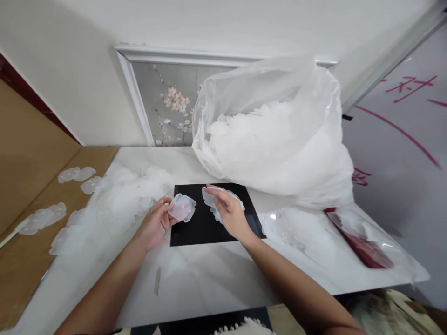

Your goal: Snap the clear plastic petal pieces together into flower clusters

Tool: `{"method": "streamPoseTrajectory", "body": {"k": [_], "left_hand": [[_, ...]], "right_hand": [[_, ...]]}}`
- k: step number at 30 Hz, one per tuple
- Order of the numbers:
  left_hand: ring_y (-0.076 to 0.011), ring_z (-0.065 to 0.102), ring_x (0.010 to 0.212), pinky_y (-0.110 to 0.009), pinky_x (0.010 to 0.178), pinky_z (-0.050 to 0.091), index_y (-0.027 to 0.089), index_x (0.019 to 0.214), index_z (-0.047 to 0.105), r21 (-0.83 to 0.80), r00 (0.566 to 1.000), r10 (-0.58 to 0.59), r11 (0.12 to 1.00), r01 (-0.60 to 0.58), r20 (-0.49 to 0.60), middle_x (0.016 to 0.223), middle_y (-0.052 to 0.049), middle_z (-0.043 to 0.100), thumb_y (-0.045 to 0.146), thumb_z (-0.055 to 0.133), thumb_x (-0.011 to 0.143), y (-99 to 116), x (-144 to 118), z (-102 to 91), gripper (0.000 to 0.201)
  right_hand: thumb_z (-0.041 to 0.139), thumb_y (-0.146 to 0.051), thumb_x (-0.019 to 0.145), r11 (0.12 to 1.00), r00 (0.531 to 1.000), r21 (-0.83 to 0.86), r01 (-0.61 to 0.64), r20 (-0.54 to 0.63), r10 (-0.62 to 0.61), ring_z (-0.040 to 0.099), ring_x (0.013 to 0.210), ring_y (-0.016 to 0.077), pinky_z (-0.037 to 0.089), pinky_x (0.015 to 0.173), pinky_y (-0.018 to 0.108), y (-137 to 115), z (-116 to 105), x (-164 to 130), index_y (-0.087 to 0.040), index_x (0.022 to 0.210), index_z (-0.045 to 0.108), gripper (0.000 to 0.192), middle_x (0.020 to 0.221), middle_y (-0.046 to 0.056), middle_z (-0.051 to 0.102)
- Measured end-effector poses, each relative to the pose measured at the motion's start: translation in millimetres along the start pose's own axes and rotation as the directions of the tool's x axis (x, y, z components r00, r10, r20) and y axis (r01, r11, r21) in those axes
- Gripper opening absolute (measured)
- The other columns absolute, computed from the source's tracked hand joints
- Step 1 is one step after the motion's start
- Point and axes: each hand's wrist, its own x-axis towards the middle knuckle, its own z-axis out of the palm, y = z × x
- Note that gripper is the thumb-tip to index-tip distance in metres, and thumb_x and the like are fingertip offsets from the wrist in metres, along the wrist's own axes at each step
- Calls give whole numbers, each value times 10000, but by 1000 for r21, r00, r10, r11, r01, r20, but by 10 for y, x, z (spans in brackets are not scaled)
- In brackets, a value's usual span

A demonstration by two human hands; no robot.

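Note:
My left hand (157, 223) pinches a few overlapping translucent plastic pieces (183, 207) with wavy, rounded edges. They are held over the left part of a black mat (195, 232). My right hand (230, 211) is above the mat's right half, its fingers closed around the edge of a similar translucent piece (208, 197). More of these pieces (237, 197) show behind and beneath that hand, partly hidden by it. I cannot tell whether they rest on the mat or are in the hand.
A large clear bag (272, 139) full of white translucent pieces stands at the back. Loose pieces are heaped on the left (118, 200), some on brown cardboard (38, 260). Another pile (296, 232) lies right of the mat, beside a plastic bag with a dark red item (363, 242).

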Motion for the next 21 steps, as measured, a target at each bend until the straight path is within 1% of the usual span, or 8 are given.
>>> {"method": "streamPoseTrajectory", "body": {"k": [2,5,9,11,15,19,21], "left_hand": [[-179,703,718,-338,701,602,203,829,554,-30,1000,-23,999,23,-1,788,-7,710,171,654,751,10,-5,10,130],[-209,725,761,-392,770,600,197,895,574,-57,997,-69,996,71,24,827,-41,725,268,609,828,16,-4,13,104],[-228,734,781,-419,812,590,188,915,582,-69,993,-93,993,98,71,834,-60,727,379,588,872,2,1,-1,196],[-231,735,781,-424,818,587,187,912,582,-70,992,-96,992,102,78,843,-65,729,406,588,878,-3,-4,3,222],[-241,738,793,-441,840,576,183,918,585,-58,991,-107,992,112,79,855,-75,733,424,571,891,10,-23,32,243],[-237,736,816,-434,857,569,187,926,591,-36,990,-110,993,113,89,865,-67,734,436,576,888,9,-24,34,252],[-232,734,810,-420,843,573,191,922,593,-32,989,-104,994,108,101,856,-58,730,457,602,868,-9,-24,34,271]], "right_hand": [[481,-263,942,999,1000,-42,21,6,-21,570,1242,227,470,1036,418,5,-5,-5,-295,1177,677,307,1317,54,619],[477,-248,946,994,999,-95,46,19,-45,563,1257,224,464,1056,413,4,-7,-12,-284,1219,654,328,1329,63,612],[469,-260,958,986,998,-156,63,33,-58,566,1255,227,504,1012,402,-1,8,-29,-270,1283,609,354,1372,87,575],[482,-271,959,976,995,-196,94,46,-87,553,1271,232,506,1013,408,1,20,-42,-269,1325,574,378,1416,96,537],[518,-279,949,943,981,-277,187,95,-167,467,1358,240,417,1112,454,15,45,-73,-296,1414,484,466,1495,87,460],[550,-280,933,918,963,-303,254,162,-214,416,1396,233,384,1131,464,36,104,-113,-295,1478,389,569,1533,100,406],[598,-284,901,907,949,-308,287,219,-226,403,1402,250,365,1135,482,51,162,-135,-287,1493,367,635,1542,111,393]]}}
